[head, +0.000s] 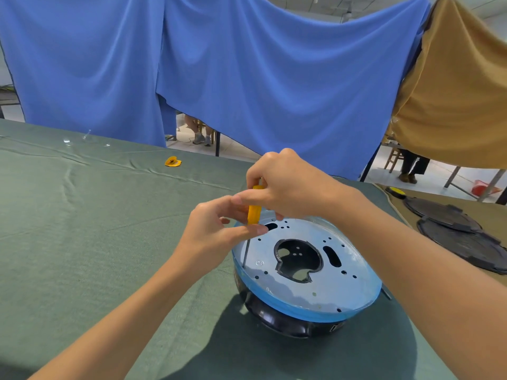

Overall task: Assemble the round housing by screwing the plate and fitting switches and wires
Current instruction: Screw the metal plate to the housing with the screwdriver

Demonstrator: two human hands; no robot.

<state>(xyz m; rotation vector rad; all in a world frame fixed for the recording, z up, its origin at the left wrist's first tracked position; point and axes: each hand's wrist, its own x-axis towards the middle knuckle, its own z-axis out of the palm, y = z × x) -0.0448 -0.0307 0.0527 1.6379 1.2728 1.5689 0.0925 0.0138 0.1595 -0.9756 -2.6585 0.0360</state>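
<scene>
Round black housing: rests on the green cloth-covered surface, low and right of the middle of the view; its dark curved wall shows beneath the plate
Plate: a silvery round metal plate with a blue rim lies flat on top of the housing; it has a large irregular opening at its middle, an oblong slot beside that, and many small holes around
Screwdriver: a yellow-handled screwdriver with a thin grey shaft stands nearly upright, leaning slightly; its tip meets the plate at the left edge
Left grip: thumb and fingers pinch the lower end of the yellow handle
Right grip: curled over the upper part of the handle, grasping it from above
Surface: wrinkled cloth; a small yellow piece lies well apart, toward the far edge
Right side: two flat black round covers overlap on tan cloth, apart from the housing
Backdrop: a blue hanging cloth behind the surface; a tan hanging cloth at the right
</scene>
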